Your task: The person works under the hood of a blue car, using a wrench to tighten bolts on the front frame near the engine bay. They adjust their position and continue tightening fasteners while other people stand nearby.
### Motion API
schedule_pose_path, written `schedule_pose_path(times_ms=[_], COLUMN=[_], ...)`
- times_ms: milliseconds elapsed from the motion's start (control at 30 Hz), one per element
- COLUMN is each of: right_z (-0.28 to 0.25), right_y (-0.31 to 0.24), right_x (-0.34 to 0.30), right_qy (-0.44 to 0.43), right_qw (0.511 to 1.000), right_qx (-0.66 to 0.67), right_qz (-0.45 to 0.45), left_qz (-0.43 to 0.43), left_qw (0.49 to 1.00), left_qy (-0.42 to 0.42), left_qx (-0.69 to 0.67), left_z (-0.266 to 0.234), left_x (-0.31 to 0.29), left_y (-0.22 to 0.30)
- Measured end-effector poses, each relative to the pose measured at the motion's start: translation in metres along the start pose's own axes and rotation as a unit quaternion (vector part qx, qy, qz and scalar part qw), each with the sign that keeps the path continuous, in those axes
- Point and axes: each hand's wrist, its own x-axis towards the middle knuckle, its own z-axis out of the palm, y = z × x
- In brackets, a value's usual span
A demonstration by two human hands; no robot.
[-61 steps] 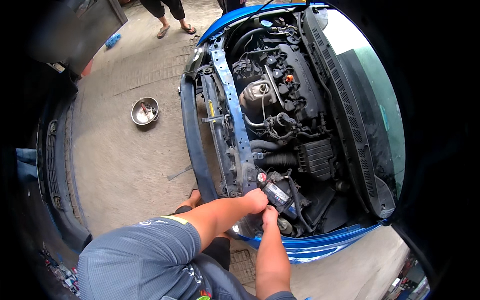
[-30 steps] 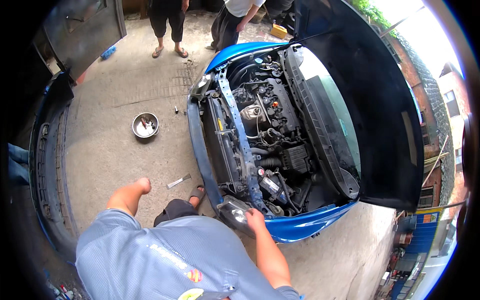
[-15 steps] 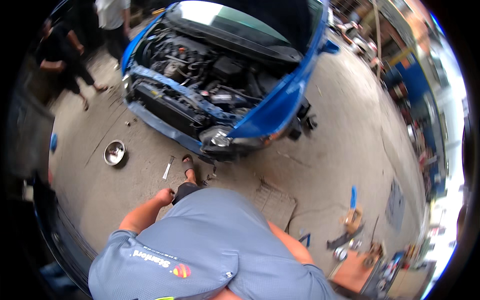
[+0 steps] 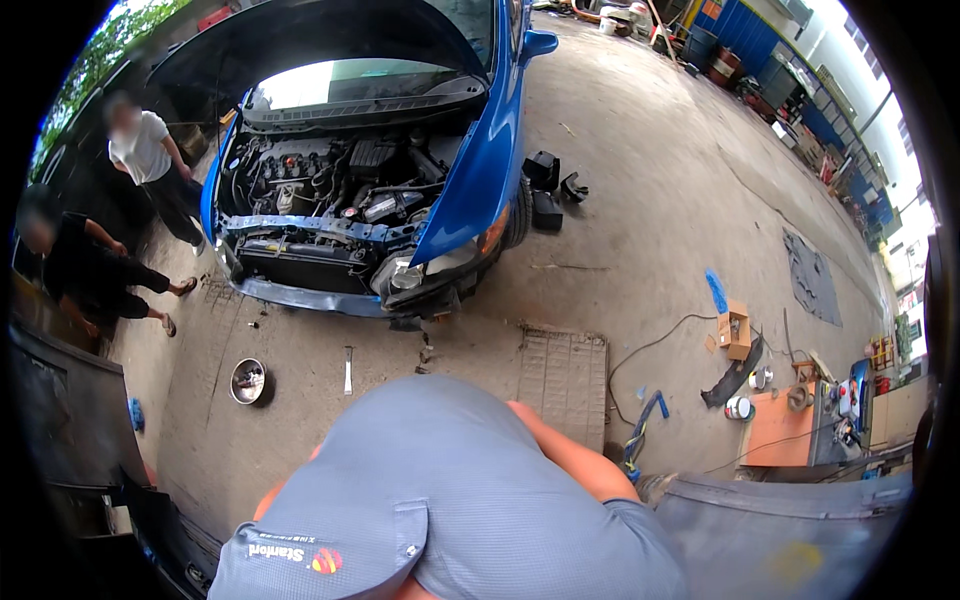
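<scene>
Neither of my hands shows, both being hidden by my grey shirt [image 4: 470, 500]. Of my right arm [image 4: 570, 450] I see the part from the sleeve forward to where it passes behind my belly. Only a sliver of my left arm [image 4: 268, 500] shows at the shirt's edge. Ahead stands a blue car [image 4: 465, 225] with its hood [image 4: 350, 40] raised, its engine bay [image 4: 330, 175] exposed and its front bumper off. On the floor between me and the car lie a long pale metal tool [image 4: 348, 372] and a metal bowl [image 4: 248, 381] with small parts in it.
Two people stand left of the car, one in a white shirt [image 4: 150, 150], one in black [image 4: 75, 250]. Black plastic parts [image 4: 545, 190] lie by the front wheel. A metal floor grate [image 4: 563, 380], a cable, a cardboard box [image 4: 735, 330] and a work table [image 4: 780, 428] are to the right.
The view has swung to the right and levelled, so the car sits further left. My left hand, closed beside my leg before, has gone out of sight behind my shirt.
</scene>
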Motion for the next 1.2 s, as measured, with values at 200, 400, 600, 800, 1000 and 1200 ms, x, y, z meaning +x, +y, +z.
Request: schedule_pose_path(times_ms=[200, 400, 600, 800, 1000, 1200], right_z=[0.036, 0.078, 0.114, 0.143, 0.13, 0.115], right_y=[-0.042, -0.033, -0.049, -0.003, -0.019, -0.046], right_x=[-0.024, -0.064, -0.125, -0.158, -0.162, -0.147], right_qy=[-0.047, -0.052, -0.034, -0.01, -0.018, 0.044], right_qw=[0.978, 0.959, 0.967, 0.98, 0.965, 0.966], right_qx=[-0.182, -0.244, -0.2, -0.123, -0.198, -0.207], right_qz=[0.092, 0.132, 0.151, 0.157, 0.173, 0.15], left_qz=[0.008, 0.004, -0.028, 0.019, 0.045, 0.075], left_qw=[1.0, 1.0, 0.996, 0.977, 0.998, 0.994], left_qy=[0.019, -0.008, -0.058, -0.056, 0.042, -0.06], left_qx=[-0.002, 0.015, 0.068, 0.204, 0.023, -0.053], left_z=[-0.025, -0.033, -0.037, -0.069, -0.067, -0.02], left_x=[-0.034, -0.053, -0.076, -0.069, -0.076, -0.051], left_y=[-0.029, -0.091, -0.162, -0.146, -0.063, -0.083])
